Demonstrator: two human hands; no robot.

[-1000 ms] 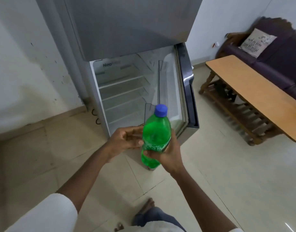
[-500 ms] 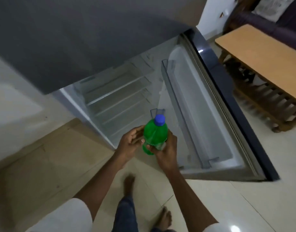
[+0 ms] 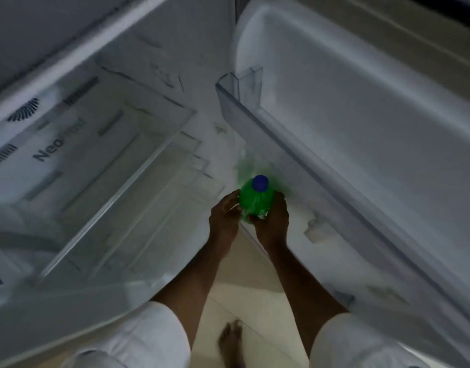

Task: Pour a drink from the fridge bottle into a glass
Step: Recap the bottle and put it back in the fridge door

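Observation:
A green plastic bottle (image 3: 255,201) with a blue cap (image 3: 260,182) stands upright, seen from above, low down by the hinge corner of the open fridge. My right hand (image 3: 272,221) wraps its right side and front. My left hand (image 3: 224,217) rests against its left side, fingers curled on it. Both arms reach forward and down from white sleeves. The bottle's base is hidden behind my hands. No glass is in view.
The fridge interior with several glass shelves (image 3: 117,192) fills the left. The open door's inner liner (image 3: 361,115) and its clear door rack (image 3: 244,88) stand at the right. Below are pale floor tiles (image 3: 244,282) and a bare foot (image 3: 232,341).
The camera has moved in close over the open fridge; the table and sofa left the view. The bottle, held in both hands, has gone forward and down toward the door's hinge corner.

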